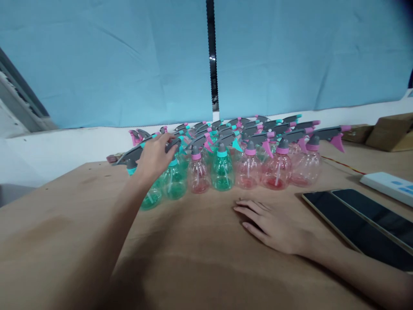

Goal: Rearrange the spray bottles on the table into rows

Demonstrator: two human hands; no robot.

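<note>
Several spray bottles with grey heads stand upright in rows on the wooden table. My left hand point(156, 157) is at the left end of the front row, its fingers bent at the grey head of a green bottle point(175, 183); whether they grip it is unclear. Below that hand stands another green bottle point(151, 197), partly hidden by my wrist. My right hand point(266, 224) lies on the table point(200, 241) with its fingers apart and nothing in it, in front of a clear pinkish bottle point(248, 172) and a red one point(276, 172).
Two dark flat panels or phones point(351, 224) lie at the right, beside my right forearm. Behind them are a white power strip point(389, 186) and a red-yellow wire point(343, 165). Cardboard boxes point(392, 131) sit at the back right. A blue sheet point(129, 64) covers the wall.
</note>
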